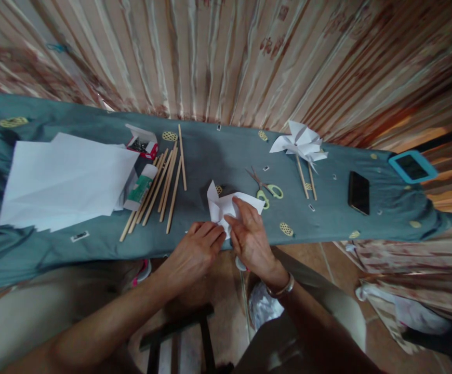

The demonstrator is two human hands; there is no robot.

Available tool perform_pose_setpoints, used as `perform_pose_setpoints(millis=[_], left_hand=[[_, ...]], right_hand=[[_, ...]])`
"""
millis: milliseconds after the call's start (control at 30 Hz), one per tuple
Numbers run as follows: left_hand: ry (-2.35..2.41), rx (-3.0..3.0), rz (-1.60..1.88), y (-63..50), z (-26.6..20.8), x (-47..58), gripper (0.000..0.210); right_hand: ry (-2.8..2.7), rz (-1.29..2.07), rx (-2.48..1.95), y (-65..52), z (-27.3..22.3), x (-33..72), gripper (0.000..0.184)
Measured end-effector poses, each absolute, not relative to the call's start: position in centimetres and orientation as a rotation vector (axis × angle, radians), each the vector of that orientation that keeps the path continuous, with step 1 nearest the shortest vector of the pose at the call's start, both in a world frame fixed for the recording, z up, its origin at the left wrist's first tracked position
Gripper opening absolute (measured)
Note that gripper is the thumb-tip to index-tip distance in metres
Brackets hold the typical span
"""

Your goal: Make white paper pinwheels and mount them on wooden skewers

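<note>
While both hands are at the bench's near edge, we log a folded white paper (217, 209) beneath the fingers. It lies just beyond the left hand (202, 244) and partly under the right hand (249, 234), touching both. The left fingers are bent onto its near-left edge; with that thumb hidden, we cannot tell whether they pinch. The right fingers rest on its upper face, grip likewise unclear to us. One flap stands up at the far left; another corner points right.

Just past that corner we note green-handled scissors (264, 188), blades parted. Left of the paper: a loose fan of wooden sticks (174, 194), a green-and-white container (141, 189) beside them, then stacked white sheets (70, 182). To the right, a dark phone (359, 192).

Farther across the bench (229, 145) we record paper pinwheels (300, 143) and an open red box (147, 148); behind, a pleated curtain (226, 62).
</note>
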State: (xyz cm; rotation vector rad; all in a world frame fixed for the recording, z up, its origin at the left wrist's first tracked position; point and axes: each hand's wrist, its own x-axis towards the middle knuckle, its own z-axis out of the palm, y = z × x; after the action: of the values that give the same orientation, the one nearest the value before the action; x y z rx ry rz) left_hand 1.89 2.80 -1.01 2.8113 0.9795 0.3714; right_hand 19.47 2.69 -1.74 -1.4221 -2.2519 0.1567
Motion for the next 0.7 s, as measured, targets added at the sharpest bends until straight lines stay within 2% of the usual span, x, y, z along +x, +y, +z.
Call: perform_pose_setpoints(millis=[167, 367, 700], left_hand=[[0.986, 2.828, 0.428, 3.0, -1.3, 1.9, 0.017], [0.973, 2.832, 0.504, 3.2, -1.5, 1.9, 0.015], [0.952, 2.884, 0.398, 3.3, -0.8, 1.6, 0.017]], right_hand=[[-2.237, 0.215, -1.417, 2.7, -2.0, 19.5, 0.032], [-2.001, 0.519, -1.408, 3.5, -0.5, 21.4, 0.036], [-2.229, 0.315, -1.532, 5.2, -0.6, 23.6, 0.045]])
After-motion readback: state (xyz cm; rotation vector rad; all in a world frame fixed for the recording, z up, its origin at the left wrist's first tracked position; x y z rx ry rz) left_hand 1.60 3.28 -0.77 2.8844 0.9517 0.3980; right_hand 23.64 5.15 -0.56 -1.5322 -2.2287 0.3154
